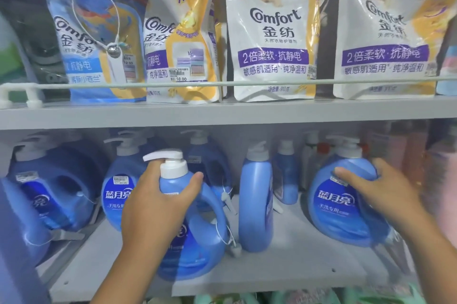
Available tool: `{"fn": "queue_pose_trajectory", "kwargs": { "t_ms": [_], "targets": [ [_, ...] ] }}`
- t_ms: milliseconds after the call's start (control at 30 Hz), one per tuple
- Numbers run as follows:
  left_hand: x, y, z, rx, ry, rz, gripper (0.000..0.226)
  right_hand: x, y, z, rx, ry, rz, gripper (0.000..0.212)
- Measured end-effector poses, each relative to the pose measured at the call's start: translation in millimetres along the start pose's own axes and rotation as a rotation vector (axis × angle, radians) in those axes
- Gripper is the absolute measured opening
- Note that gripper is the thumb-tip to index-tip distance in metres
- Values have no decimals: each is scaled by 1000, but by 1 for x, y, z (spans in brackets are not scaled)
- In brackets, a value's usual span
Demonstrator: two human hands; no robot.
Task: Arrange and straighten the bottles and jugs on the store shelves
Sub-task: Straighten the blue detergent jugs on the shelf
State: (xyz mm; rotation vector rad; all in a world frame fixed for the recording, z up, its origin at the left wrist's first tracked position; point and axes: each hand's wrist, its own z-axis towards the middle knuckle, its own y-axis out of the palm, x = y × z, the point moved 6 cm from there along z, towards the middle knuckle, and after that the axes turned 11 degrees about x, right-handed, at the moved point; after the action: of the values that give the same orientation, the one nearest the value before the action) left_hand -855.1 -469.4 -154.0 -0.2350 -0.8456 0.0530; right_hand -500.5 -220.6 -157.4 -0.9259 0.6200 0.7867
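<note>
On the lower grey shelf [296, 271] stand several blue detergent jugs with white pump tops. My left hand [158, 204] grips the neck of a handled blue jug [195, 237] near the shelf's front, just under its white pump [170, 162]. My right hand [376, 190] holds the upper right shoulder of a round blue jug [338, 207] whose label faces me. Between the two jugs a slim blue bottle [256, 204] stands sideways. Another labelled jug [118, 187] sits behind my left hand.
A big blue jug [57, 187] stands at the left, with more bottles [286, 175] in the back rows. The upper shelf [222, 113] holds Comfort refill pouches [272, 31] behind a thin rail [222, 83]. Security tags dangle on strings from the jugs.
</note>
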Motion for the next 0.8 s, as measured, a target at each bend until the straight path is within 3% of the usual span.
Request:
{"fn": "queue_pose_trajectory", "kwargs": {
  "t_ms": [200, 467, 600, 800],
  "targets": [
    [-31, -39, 16, 121, -4, 81, 43, -34, 41, -31, -212, -159, 247, 48],
    [-70, -73, 45, 192, -3, 153, 38, -84, 102, -76, -480, -172, 528, 57],
    [-82, -76, 49, 127, 23, 59, 36, -107, 125, -98, -516, -206, 574, 49],
    [-136, -66, 35, -64, -77, -160, 73, -141, 151, -135, -555, -214, 654, 48]
  ]
}}
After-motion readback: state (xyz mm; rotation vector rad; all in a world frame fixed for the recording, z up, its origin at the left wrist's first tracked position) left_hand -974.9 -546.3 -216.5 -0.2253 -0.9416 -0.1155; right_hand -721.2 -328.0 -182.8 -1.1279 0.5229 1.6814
